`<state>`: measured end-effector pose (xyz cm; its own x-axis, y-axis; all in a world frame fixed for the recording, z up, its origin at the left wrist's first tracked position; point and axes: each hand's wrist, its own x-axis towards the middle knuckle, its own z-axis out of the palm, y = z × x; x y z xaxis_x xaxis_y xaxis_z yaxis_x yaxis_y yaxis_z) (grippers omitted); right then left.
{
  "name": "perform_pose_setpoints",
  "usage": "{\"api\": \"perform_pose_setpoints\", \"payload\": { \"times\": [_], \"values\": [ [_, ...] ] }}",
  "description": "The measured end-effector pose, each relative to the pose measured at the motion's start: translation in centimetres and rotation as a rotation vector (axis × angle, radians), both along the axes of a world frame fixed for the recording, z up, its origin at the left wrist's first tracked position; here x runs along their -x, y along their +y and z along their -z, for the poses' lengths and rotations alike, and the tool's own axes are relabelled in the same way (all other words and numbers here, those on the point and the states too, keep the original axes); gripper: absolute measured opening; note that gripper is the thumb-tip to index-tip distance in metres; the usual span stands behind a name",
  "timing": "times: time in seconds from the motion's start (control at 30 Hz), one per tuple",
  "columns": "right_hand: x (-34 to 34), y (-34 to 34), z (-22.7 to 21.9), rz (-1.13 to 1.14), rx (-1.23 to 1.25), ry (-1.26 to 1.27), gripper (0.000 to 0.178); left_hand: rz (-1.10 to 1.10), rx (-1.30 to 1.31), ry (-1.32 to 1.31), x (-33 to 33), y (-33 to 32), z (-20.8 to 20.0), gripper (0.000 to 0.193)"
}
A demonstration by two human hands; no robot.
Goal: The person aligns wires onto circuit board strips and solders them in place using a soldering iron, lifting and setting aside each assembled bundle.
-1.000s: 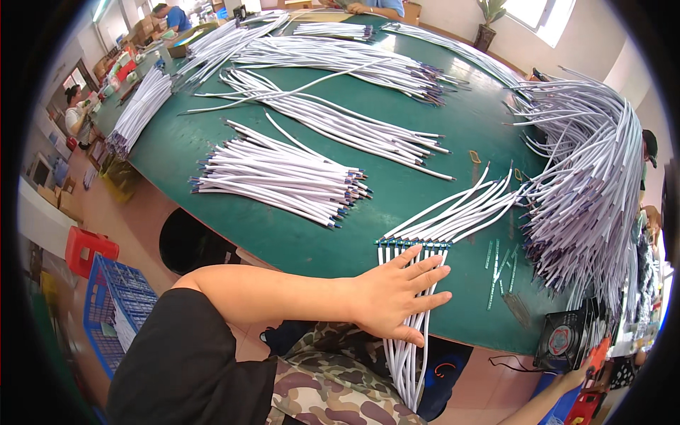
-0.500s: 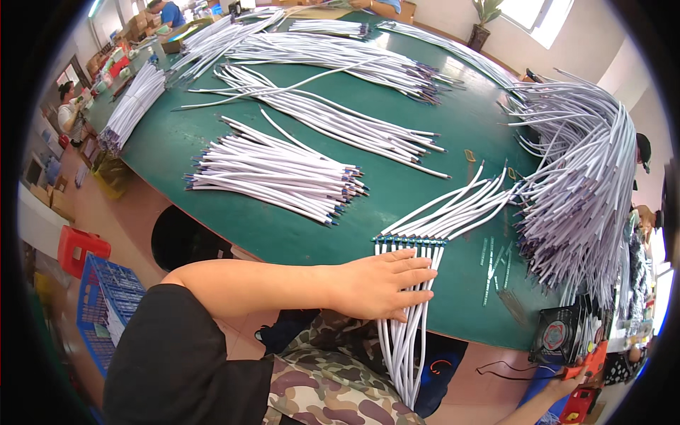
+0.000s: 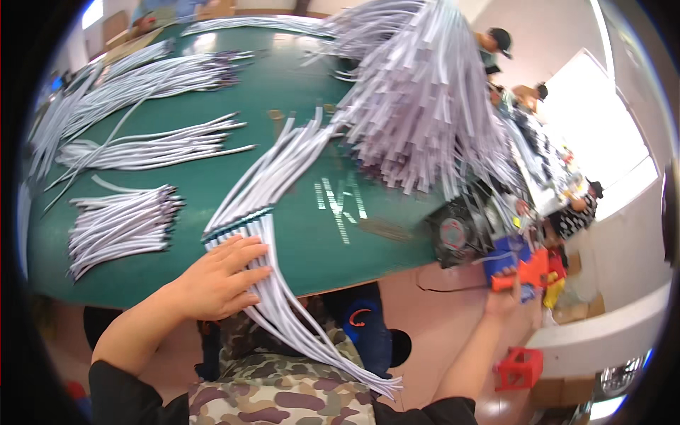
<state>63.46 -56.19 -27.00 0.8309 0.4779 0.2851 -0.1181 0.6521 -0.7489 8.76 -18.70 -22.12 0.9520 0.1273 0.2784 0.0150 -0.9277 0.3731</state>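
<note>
Left hand [image 3: 223, 280]: palm down, fingers extended and a little parted, laid over a row of white cables [image 3: 273, 173] on the near side of the counter [image 3: 312, 262]. I see no grip; how hard it presses, I cannot tell. Cables slim, round, smooth, set side by side in a dark green slotted strip [image 3: 237, 225] that lies slantwise just beyond the fingers. Above the strip they fan up and rightward over the green top; below, they bend over the edge, bunch together and trail right across camouflage cloth [image 3: 283, 400].

Right hand [image 3: 503, 297]: well apart from the cables, off the counter, fingers curled shut around an orange tool [image 3: 531, 273].

Hard to make out, left to right: left palm's underside and the cable stretches beneath it, covered. Strip blurred; I can't count its slots. Upper cable tips smeared, the rightmost running up against a big hanging heap of white cables [image 3: 418, 106], so I can't separate them there. Tool blurred; its exact kind escapes me.
</note>
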Motion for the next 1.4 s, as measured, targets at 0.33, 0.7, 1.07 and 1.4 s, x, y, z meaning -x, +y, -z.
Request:
{"api": "perform_pose_setpoints", "payload": {
  "times": [0.33,0.7,1.07,1.4],
  "values": [
    [13.6,1.9,-6.4,-0.168,0.06,-0.243,0.035,-0.437,-0.129,-0.12,4.3,0.0,-0.3,0.067],
    [27.4,15.1,-4.5,-0.474,0.154,-0.141,0.035,-0.684,-0.026,0.027,3.3,1.0,0.2,0.086],
    [31.2,19.4,-2.9,-0.573,0.222,-0.066,0.044,-0.549,0.024,-0.147,4.9,6.7,-1.4,0.034],
    [31.7,20.6,-2.6,-0.588,0.224,-0.031,0.045,-0.37,0.116,0.171,4.0,7.6,-1.2,0.023]
  ]
}}
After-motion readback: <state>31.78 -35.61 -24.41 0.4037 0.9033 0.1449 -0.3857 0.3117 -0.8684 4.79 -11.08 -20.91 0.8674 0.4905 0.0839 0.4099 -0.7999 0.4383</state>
